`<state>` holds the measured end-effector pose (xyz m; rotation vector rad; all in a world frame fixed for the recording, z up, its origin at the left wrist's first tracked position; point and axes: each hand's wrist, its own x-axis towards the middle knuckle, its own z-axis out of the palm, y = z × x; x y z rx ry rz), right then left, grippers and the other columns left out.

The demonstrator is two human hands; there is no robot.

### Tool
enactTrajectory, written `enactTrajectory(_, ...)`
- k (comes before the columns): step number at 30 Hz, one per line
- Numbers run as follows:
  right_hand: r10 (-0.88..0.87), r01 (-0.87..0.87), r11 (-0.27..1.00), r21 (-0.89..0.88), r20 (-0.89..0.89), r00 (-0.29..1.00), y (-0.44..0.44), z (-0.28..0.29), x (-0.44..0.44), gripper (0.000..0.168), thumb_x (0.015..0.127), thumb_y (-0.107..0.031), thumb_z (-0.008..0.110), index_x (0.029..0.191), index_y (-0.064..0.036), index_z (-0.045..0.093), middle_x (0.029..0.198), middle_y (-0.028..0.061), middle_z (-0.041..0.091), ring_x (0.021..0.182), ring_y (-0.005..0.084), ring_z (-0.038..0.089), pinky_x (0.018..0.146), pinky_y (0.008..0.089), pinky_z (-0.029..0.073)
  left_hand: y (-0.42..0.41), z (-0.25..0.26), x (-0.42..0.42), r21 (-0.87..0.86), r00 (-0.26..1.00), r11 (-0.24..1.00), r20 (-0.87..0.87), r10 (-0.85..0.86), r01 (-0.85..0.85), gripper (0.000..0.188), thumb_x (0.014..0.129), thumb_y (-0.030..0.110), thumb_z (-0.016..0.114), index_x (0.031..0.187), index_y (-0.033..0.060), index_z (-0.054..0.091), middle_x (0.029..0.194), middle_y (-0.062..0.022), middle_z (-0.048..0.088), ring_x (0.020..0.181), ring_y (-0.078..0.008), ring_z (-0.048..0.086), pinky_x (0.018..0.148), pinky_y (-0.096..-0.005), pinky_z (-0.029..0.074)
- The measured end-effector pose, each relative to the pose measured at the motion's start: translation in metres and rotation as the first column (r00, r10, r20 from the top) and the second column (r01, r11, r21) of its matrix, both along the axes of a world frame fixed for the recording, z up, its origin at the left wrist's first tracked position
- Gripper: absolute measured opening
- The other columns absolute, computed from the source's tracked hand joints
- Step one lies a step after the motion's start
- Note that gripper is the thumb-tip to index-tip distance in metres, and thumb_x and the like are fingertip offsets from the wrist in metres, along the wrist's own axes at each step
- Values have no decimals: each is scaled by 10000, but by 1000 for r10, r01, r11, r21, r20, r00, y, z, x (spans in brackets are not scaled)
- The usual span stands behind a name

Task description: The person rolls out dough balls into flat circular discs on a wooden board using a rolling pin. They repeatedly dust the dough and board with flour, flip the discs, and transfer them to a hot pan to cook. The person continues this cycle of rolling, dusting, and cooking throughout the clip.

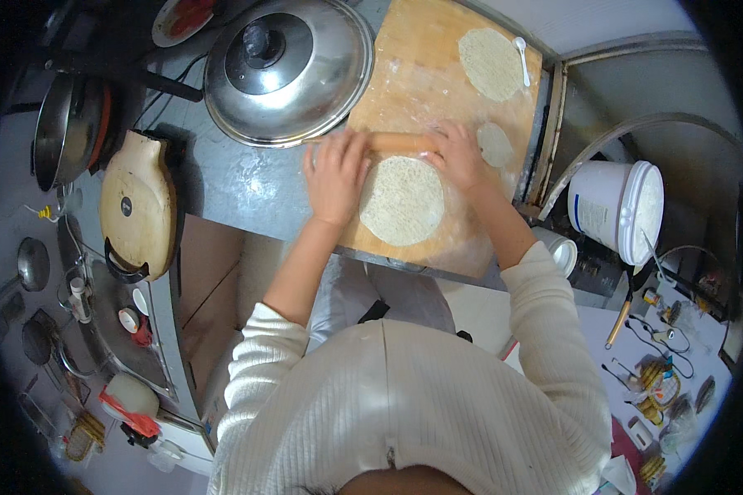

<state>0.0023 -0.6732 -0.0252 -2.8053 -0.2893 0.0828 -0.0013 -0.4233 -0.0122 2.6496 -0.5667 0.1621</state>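
A wooden rolling pin [402, 143] lies across the floured wooden board [402, 80], just beyond a large flat round of dough [402, 201]. My left hand [338, 170] is on the pin's left end, fingers over it. On its right end rests my right hand [456, 154], slightly blurred. A small dough round [495, 145] is beside my right hand. Farther back lies another rolled dough round [490, 64], with a small white spoon [522, 60] along its right edge.
A large steel lid [291, 74] stands left of the board, touching or close to its edge. A cream electric griddle [136, 204] is farther left, near a sink [127, 328]. Right of the board are a white bucket of flour-like powder [600, 201] and a smaller white tub [557, 252].
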Motion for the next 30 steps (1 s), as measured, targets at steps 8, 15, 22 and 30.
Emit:
enactTrajectory(8, -23, 10, 991, 133, 103, 994, 13, 8, -30, 396, 712, -189, 706, 1082, -85, 611, 1088, 107, 563, 1047, 301, 510, 882, 415, 417, -29, -9, -2, -60, 933, 996, -357, 46, -72, 235, 685, 130, 712, 906, 85, 645, 904, -113, 624, 869, -283, 594, 738, -400, 454)
enactTrajectory(15, -18, 26, 991, 129, -60, 998, 35, 24, -38, 410, 711, -190, 704, 1098, -102, 603, 1044, 93, 589, 1038, 293, 528, 879, 393, 426, -22, -6, -15, -220, 907, 973, -420, -35, -64, 115, 668, 109, 673, 778, 89, 646, 768, -116, 634, 784, -294, 618, 697, -396, 463)
enactTrajectory(22, -32, 43, 996, 73, -141, 989, 33, 28, -39, 193, 715, -196, 704, 892, -126, 667, 956, 63, 618, 968, 261, 569, 831, 374, 449, -17, 1, -15, -256, 917, 967, -385, -103, 1, 103, 725, 119, 672, 791, 44, 650, 765, -144, 629, 707, -311, 614, 651, -403, 475)
enactTrajectory(30, -167, 286, 855, 433, -291, 942, 8, 43, -43, 136, 767, -69, 660, 895, -24, 645, 859, 116, 635, 793, 262, 625, 704, 328, 485, -24, 40, 10, -400, 795, 916, -557, -239, -5, 176, 786, 191, 673, 819, 21, 641, 737, -154, 638, 657, -307, 611, 589, -373, 461)
